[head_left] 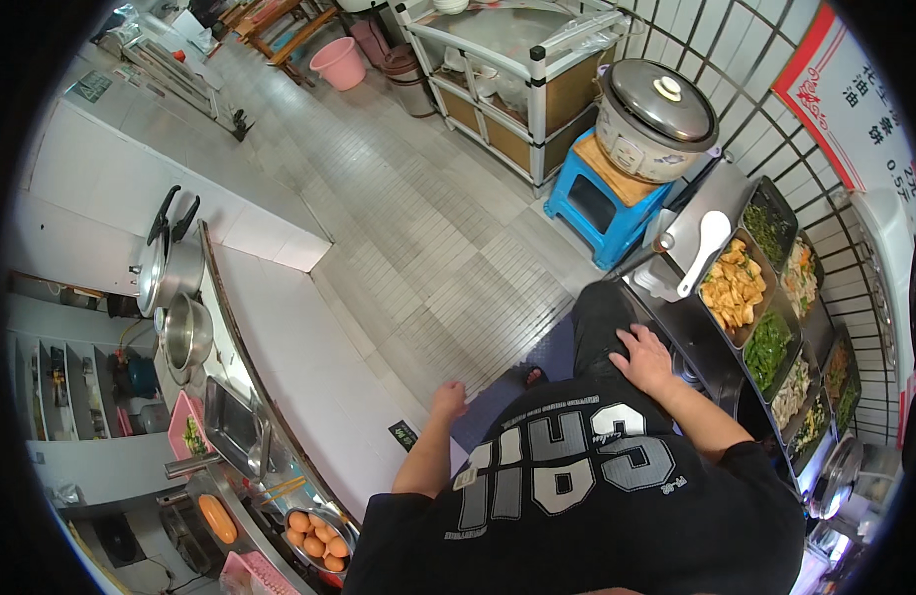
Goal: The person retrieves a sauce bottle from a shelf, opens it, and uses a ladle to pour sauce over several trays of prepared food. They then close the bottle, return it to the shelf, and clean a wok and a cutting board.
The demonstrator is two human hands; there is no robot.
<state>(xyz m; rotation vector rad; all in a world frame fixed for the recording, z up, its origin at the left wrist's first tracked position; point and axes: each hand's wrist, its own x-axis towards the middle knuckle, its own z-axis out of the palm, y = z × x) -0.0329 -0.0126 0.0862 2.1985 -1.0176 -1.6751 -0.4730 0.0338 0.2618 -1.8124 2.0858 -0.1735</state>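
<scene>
Pale grey tile floor (428,213) runs up the middle of this kitchen, with a dark purple mat (486,405) by the person's feet and a white wall grid (711,45) at the right. Right hand (646,359) has its fingers spread flat on a dark trouser leg (601,315), just beside the food counter. Left hand (448,399) hangs over by the white half-wall (299,342), fingers kinda curled; can't tell if anything's in it.

On that right counter there's yellowish food chunks (733,288), green peppers (767,352) and a white spoon (711,240). A big cooker (641,149) sits on a blue stool (599,213), sticking out into the walkway past the counter's end. Left side's got a pressure cooker (180,270), a metal tray (228,426) and a bowl of eggs (317,535).

Black shirt (617,526) blocks the bottom middle, the fisheye rim cuts off the corners, and the far-left shelves (66,392) are too small to make out.
</scene>
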